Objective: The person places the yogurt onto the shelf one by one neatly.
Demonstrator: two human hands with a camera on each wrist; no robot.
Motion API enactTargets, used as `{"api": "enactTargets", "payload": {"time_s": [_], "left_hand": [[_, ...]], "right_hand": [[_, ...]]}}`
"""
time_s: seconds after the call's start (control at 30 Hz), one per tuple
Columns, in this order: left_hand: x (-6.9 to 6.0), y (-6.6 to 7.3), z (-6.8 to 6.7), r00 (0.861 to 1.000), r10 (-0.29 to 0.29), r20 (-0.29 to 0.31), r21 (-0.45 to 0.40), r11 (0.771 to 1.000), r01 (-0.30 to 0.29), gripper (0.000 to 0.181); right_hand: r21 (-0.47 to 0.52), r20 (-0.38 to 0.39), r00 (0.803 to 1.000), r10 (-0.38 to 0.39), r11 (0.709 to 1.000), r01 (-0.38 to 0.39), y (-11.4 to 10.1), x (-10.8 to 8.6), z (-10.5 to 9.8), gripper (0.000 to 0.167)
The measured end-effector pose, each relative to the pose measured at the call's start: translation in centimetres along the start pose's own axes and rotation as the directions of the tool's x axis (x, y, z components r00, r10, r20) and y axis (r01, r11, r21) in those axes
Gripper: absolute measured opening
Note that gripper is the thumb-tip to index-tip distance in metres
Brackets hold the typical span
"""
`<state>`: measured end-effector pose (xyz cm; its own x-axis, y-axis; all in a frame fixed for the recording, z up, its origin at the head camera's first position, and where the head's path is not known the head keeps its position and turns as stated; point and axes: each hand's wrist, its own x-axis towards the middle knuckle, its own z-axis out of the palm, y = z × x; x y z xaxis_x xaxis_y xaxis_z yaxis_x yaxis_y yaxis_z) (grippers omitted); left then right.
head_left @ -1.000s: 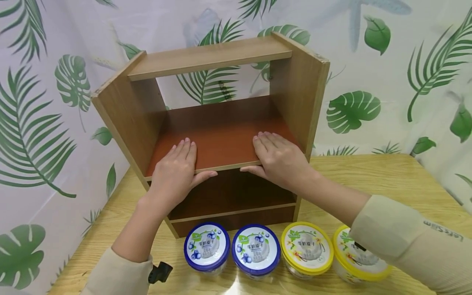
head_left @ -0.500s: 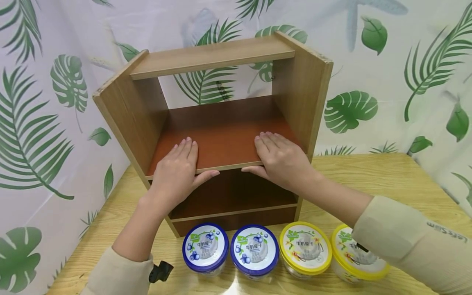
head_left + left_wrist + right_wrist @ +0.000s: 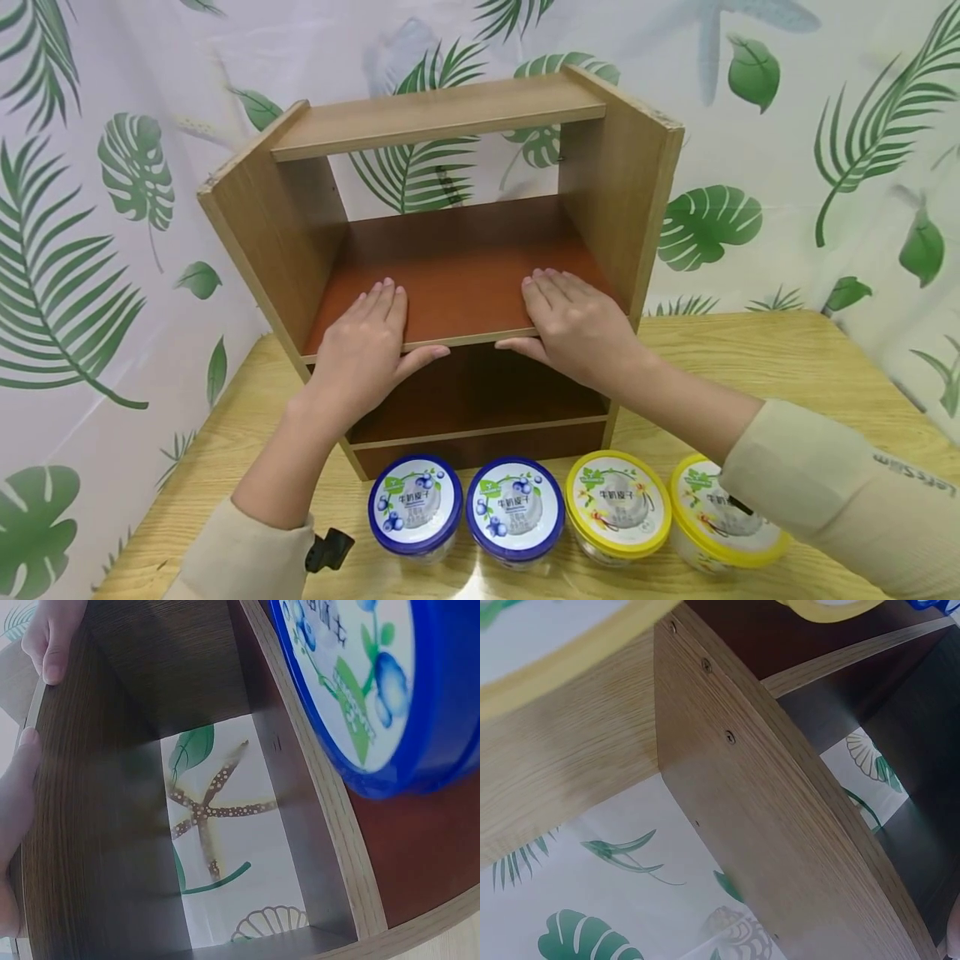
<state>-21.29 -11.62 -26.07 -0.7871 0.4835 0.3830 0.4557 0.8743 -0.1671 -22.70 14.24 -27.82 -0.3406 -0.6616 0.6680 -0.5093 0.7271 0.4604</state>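
A wooden shelf unit (image 3: pixel 480 267) with a red-brown middle board stands on the table. My left hand (image 3: pixel 363 346) rests palm down on the board's left front, fingers straight, thumb along the front edge. My right hand (image 3: pixel 581 325) lies the same way on the right front, its thumb also at the edge. In the left wrist view my left hand (image 3: pixel 15 817) is at the left edge, my right hand (image 3: pixel 56 637) above it. The right wrist view shows the unit's side panel (image 3: pixel 757 795) with screws and a sliver of a hand (image 3: pixel 953 930).
Two blue-lidded tubs (image 3: pixel 416 505) (image 3: pixel 515 509) and two yellow-lidded tubs (image 3: pixel 618 504) (image 3: pixel 723 512) stand in a row before the unit on the wooden table (image 3: pixel 765 375). The right sleeve partly covers the rightmost tub. A leaf-patterned backdrop (image 3: pixel 795 167) surrounds the table.
The head view has shifted slightly, so the unit appears a little further right and the tubs a little further left. Both hands keep the same place on the board.
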Motion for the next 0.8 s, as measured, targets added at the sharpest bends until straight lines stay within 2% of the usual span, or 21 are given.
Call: {"api": "enactTargets", "payload": {"time_s": [0.3, 0.43, 0.53, 0.8], "left_hand": [[0.5, 0.5, 0.2, 1.000, 0.015, -0.020, 0.012, 1.000, -0.015, 0.087], [0.7, 0.7, 0.4, 0.999, 0.030, -0.036, 0.026, 0.999, -0.029, 0.087], [0.8, 0.8, 0.4, 0.998, 0.038, -0.040, 0.031, 0.999, -0.037, 0.086], [1.1, 1.1, 0.2, 0.998, 0.049, -0.027, 0.025, 0.998, -0.049, 0.086]], "right_hand": [[0.001, -0.013, 1.000, 0.001, 1.000, -0.001, 0.5, -0.5, -0.1, 0.073], [-0.001, -0.038, 0.999, -0.002, 1.000, 0.002, 0.6, -0.7, -0.1, 0.083], [-0.006, -0.044, 0.999, -0.005, 1.000, 0.005, 0.8, -0.8, -0.2, 0.083], [-0.006, -0.019, 1.000, 0.000, 1.000, 0.000, 0.9, -1.2, -0.5, 0.082]]}}
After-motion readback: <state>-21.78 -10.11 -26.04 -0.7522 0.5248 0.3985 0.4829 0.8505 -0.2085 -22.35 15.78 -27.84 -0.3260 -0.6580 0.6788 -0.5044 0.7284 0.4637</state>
